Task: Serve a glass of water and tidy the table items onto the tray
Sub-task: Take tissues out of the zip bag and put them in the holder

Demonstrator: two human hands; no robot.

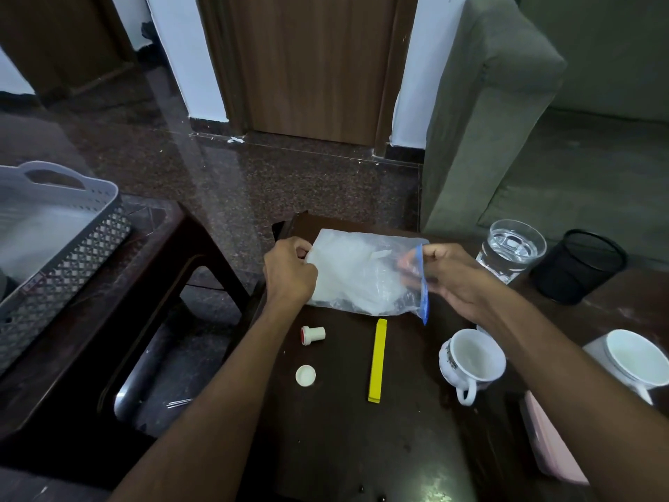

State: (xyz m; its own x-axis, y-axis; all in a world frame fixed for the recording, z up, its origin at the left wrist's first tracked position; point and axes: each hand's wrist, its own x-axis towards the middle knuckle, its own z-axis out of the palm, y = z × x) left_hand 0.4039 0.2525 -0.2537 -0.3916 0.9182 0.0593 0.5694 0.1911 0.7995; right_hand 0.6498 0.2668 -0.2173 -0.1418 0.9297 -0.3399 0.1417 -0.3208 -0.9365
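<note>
A clear zip bag [356, 273] with a blue seal strip lies at the far side of the dark wooden table [344, 447]. My left hand [289, 271] grips its left edge. My right hand [454, 280] pinches the blue-strip end on the right. A glass of water [512, 250] stands beyond my right hand. Nearer me lie a yellow clip bar [377, 360], a small white stamp with a red end [313, 334] and a white round cap [306, 375]. A white patterned cup [470, 360] stands under my right forearm. A grey perforated tray basket [61, 248] sits on a side table at the left.
A black mesh pen holder [579, 266] stands right of the glass. A second white mug [637, 356] and a pink flat object [554, 443] are at the table's right edge. A grey sofa [506, 121] lies behind, a wooden door [315, 67] beyond the granite floor.
</note>
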